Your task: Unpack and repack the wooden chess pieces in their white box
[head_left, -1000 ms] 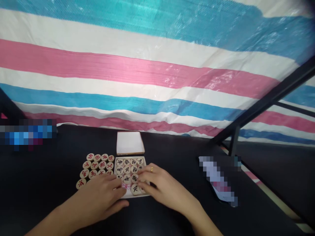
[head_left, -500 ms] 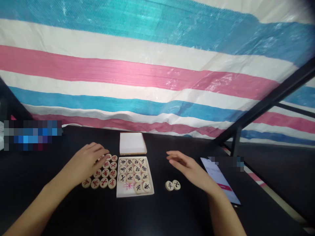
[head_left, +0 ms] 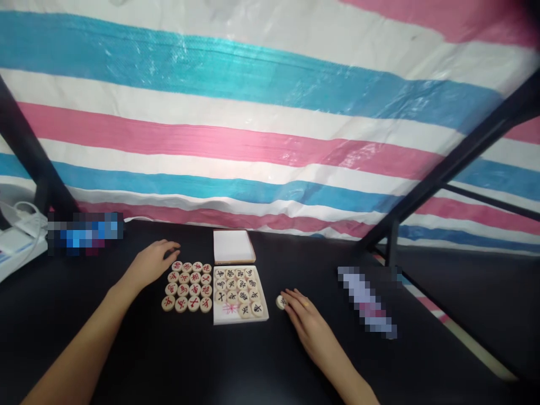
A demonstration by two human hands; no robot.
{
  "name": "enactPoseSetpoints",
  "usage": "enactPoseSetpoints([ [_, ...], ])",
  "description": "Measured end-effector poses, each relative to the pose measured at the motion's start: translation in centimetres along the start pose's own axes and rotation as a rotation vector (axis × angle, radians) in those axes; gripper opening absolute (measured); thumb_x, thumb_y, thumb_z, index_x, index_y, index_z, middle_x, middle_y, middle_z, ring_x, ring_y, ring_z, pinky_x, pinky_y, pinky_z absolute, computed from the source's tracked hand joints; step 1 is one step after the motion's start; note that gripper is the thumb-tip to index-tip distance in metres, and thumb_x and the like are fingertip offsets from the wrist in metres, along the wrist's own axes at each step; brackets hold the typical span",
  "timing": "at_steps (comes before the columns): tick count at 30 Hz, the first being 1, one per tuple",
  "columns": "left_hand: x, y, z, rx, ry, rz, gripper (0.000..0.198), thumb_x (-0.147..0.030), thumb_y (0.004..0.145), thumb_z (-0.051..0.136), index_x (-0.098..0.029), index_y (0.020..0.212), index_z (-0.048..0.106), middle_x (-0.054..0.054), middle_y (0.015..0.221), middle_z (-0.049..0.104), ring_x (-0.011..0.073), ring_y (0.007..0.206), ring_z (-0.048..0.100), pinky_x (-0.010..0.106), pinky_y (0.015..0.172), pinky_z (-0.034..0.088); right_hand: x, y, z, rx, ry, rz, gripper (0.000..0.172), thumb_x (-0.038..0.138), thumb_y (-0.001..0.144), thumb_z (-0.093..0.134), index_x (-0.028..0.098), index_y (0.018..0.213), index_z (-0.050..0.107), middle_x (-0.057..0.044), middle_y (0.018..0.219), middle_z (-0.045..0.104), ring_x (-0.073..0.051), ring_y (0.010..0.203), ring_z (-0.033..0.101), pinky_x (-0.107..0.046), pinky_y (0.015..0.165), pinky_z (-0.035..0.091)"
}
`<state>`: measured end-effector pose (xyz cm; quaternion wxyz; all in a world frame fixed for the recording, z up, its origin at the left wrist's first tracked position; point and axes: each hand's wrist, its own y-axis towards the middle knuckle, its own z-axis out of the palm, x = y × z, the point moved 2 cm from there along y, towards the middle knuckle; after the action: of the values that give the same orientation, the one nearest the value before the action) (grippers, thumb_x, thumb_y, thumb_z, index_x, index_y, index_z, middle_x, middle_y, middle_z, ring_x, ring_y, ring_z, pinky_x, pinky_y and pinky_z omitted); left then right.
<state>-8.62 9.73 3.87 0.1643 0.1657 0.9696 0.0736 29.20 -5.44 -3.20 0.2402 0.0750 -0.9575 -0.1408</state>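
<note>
Head view: where is the loose piece?

Loose piece (head_left: 280, 302) lies on the desk (head_left: 160, 354), just right of the box (head_left: 221, 319). Half a second ago two lay there uncovered; now one shows, partly under the right hand (head_left: 310, 320), which has come down from farther back.

Has it got hold of it?

Can't tell. Its fingers lie close together, slightly bent, and hide what's beneath.

And the left hand?

Shifted off the red-marked pieces (head_left: 184, 278) to their far left corner. Its fingers are loosely curved, thumb apart, with nothing seen in them. All sixteen reds now show, in four rows of four.

What about the box?

Same as before: fourteen black-marked pieces (head_left: 243, 284), near left corner bare with a pink print. Its lid (head_left: 233, 246) sits just beyond.

Anything farther out?

Pixelated patches far left (head_left: 90, 230) and right (head_left: 367, 304), white gear with a cable (head_left: 17, 242) at the left edge. A striped sheet (head_left: 211, 135) closes off the far side, with slanting black bars (head_left: 422, 197) at both ends.
</note>
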Motion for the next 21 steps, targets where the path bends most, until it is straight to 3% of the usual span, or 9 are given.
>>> enactPoseSetpoints([
  [4, -0.6, 0.0, 0.4, -0.033, -0.058, 0.057, 0.038, -0.039, 0.088, 0.038, -0.021, 0.108, 0.065, 0.006, 0.104, 0.068, 0.0215, 0.095, 0.063, 0.030, 0.082, 0.047, 1.1, 2.2, 0.2, -0.005, -0.031, -0.086, 0.034, 0.029, 0.097, 0.037, 0.018, 0.121, 0.058, -0.012, 0.122, 0.060, -0.026, 0.123, 0.051, -0.048, 0.103, 0.043],
  [13, -0.3, 0.2, 1.4, -0.025, -0.224, 0.003, 0.037, -0.038, 0.085, 0.041, -0.019, 0.107, 0.065, 0.005, 0.095, 0.070, 0.0203, 0.082, 0.065, 0.029, 0.072, 0.048, 2.1, 6.4, 1.4, -0.023, 0.021, -0.122, 0.028, 0.028, 0.095, 0.041, 0.020, 0.114, 0.059, -0.011, 0.121, 0.058, -0.026, 0.126, 0.046, -0.048, 0.105, 0.041],
  [21, -0.9, 0.2, 0.6, -0.231, -0.291, -0.058, 0.043, -0.037, 0.083, 0.042, -0.017, 0.118, 0.057, 0.002, 0.082, 0.067, 0.0181, 0.077, 0.063, 0.027, 0.075, 0.048, 3.1, 8.4, 0.7, -0.009, -0.068, -0.218, 0.018, 0.027, 0.089, 0.051, 0.017, 0.100, 0.063, -0.013, 0.119, 0.057, -0.029, 0.130, 0.040, -0.050, 0.103, 0.039],
])
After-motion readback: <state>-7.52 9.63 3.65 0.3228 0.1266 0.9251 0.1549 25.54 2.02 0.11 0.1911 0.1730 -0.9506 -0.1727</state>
